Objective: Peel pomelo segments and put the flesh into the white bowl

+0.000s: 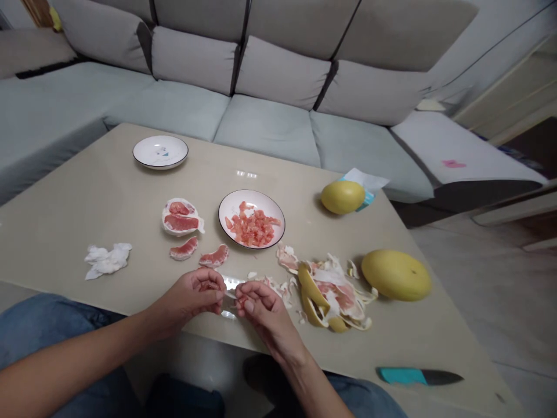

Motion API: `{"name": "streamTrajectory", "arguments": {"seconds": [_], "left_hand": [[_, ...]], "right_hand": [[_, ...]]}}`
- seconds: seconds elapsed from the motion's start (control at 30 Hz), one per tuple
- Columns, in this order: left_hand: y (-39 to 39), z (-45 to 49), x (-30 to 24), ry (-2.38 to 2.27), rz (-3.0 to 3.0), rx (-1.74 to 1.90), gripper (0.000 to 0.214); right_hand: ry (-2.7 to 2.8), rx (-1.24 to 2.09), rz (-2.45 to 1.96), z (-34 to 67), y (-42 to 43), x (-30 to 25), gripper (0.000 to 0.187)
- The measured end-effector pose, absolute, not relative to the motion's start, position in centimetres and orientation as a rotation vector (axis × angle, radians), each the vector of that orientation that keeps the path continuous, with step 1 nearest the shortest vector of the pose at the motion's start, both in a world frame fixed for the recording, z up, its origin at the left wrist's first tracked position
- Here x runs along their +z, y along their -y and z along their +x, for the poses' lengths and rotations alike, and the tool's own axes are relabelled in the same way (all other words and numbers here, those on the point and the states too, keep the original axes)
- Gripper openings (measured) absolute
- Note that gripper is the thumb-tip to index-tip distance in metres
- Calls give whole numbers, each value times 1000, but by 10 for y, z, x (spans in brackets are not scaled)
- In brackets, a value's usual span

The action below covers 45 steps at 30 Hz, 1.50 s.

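Observation:
My left hand [196,295] and my right hand [260,306] meet over the near edge of the beige table [87,197]. Both are curled round a pink pomelo segment [227,292], with pale membrane showing between the fingers. Just beyond the hands lie two peeled segments [199,252]. A partly peeled pomelo chunk [181,217] sits behind them. A white plate [251,218] with several pink flesh pieces stands in the middle of the table.
A heap of peel and pith [331,293] lies right of my hands. Two whole yellow pomelos [395,274] [343,197] sit at the right. A teal-handled knife [418,377] lies near the front right corner. Also present are a crumpled tissue [107,259], an empty plate [160,151] and a grey sofa [270,75].

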<state>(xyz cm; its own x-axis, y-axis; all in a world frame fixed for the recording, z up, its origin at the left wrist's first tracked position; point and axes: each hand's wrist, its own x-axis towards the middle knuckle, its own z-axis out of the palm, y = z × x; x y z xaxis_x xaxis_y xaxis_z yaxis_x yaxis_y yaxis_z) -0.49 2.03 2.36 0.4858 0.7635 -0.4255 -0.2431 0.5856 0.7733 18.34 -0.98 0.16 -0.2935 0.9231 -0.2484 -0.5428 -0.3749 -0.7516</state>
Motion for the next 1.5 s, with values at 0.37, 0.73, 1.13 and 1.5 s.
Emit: {"name": "streamTrajectory", "arguments": {"seconds": [0.37,0.73,1.13,1.5], "left_hand": [[-22,-10,28,-832,653,649,16],[-28,-15,28,-826,633,644,20],[-22,-10,24,-789,798,603,21],[-17,-4,18,-798,834,522,25]], "right_hand": [[922,1617,-1018,204,-8,9,21],[1532,799,-1311,215,-90,25,15],[1614,1223,-1296,179,9,38,12],[1780,989,-1253,184,16,33,11]]}}
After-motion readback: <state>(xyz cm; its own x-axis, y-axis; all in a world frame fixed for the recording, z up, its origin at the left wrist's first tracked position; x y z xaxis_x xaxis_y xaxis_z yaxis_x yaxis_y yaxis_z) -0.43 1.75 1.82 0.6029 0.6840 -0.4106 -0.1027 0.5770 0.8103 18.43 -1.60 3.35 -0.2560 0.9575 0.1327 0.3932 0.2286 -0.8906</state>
